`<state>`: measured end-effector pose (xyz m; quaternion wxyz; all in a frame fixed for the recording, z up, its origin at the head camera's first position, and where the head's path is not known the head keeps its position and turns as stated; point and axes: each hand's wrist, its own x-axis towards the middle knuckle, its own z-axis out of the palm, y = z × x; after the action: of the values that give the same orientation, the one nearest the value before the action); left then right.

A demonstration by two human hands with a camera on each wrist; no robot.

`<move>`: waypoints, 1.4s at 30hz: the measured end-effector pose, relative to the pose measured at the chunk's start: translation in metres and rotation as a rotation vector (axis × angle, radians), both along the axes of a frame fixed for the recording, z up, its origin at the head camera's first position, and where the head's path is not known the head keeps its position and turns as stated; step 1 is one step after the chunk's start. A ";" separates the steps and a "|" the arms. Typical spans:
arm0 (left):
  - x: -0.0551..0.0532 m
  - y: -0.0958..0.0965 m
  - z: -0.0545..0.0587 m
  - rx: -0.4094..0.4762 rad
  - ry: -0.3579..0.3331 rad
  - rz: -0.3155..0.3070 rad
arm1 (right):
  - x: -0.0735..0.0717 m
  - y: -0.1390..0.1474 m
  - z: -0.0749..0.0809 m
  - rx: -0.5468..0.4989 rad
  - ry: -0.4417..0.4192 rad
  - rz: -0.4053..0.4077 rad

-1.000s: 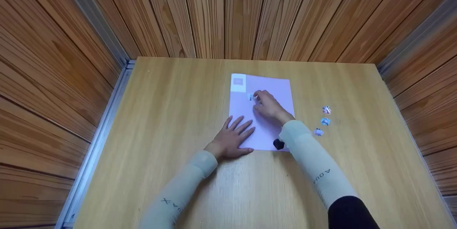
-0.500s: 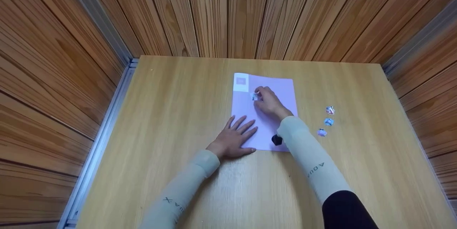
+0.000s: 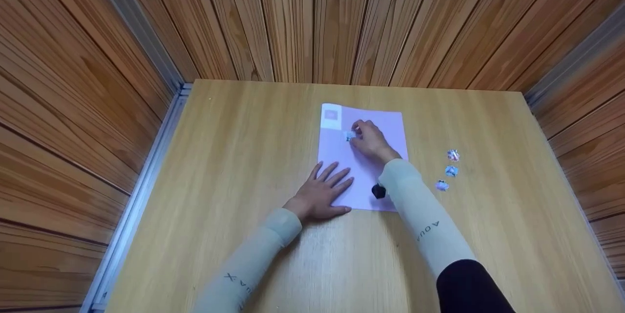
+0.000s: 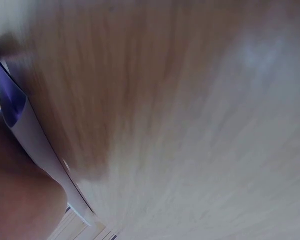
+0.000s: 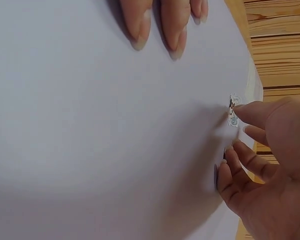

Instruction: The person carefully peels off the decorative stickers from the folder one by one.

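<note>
A pale purple booklet (image 3: pixel 361 166) with a white patch at its upper left corner lies on the table. My left hand (image 3: pixel 322 196) rests flat on its lower left part, fingers spread. Higher up, my right hand (image 3: pixel 370 141) pinches a small printed sticker (image 3: pixel 348 135) close over the cover. In the right wrist view the thumb overlaps the sticker (image 5: pixel 233 111), and the other fingers curl near the cover. The left wrist view shows the table and the booklet's edge (image 4: pixel 42 147), with its layers slightly parted at one end.
Three more small stickers (image 3: pixel 451 171) lie in a column on the wooden table (image 3: pixel 244 147), right of the booklet. A small black block (image 3: pixel 378 191) shows beside the right cuff. Wood-plank walls (image 3: pixel 332 20) stand at the back and both sides.
My right thumb has come closer to the index finger at the sticker, which keeps nearly the same place over the booklet. The left hand has stayed put. The head view has shifted slightly.
</note>
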<state>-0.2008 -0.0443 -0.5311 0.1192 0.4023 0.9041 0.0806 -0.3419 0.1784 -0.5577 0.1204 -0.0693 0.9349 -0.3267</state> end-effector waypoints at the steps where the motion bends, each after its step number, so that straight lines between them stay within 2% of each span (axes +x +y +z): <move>1: -0.004 0.006 -0.015 -0.056 0.036 0.016 | 0.000 0.000 -0.001 0.006 -0.001 -0.002; 2: -0.009 0.011 -0.032 -0.126 0.082 0.020 | -0.001 -0.001 -0.001 0.013 0.000 -0.002; 3: -0.013 0.016 -0.041 -0.147 0.080 0.026 | -0.001 -0.001 -0.001 0.020 0.003 -0.002; 7: -0.016 0.016 -0.050 -0.161 0.085 0.027 | -0.002 -0.003 -0.001 0.033 0.012 -0.008; 13: -0.017 0.011 -0.047 -0.132 0.094 0.006 | -0.005 -0.005 -0.002 0.066 0.004 -0.004; 21: -0.018 0.012 -0.049 -0.141 0.083 0.004 | -0.006 -0.005 0.000 0.107 -0.001 0.001; 31: -0.017 0.009 -0.053 -0.138 0.065 0.013 | -0.004 -0.007 0.001 0.073 -0.035 0.013; 39: -0.016 0.010 -0.047 -0.119 0.071 0.008 | -0.005 -0.004 0.001 0.060 -0.051 -0.011; 42: -0.017 0.011 -0.047 -0.127 0.088 0.002 | -0.006 -0.002 0.002 0.080 -0.045 0.009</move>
<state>-0.2176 -0.0335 -0.5780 0.1048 0.3962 0.9122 0.0054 -0.3480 0.1763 -0.5562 0.1453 -0.0612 0.9439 -0.2900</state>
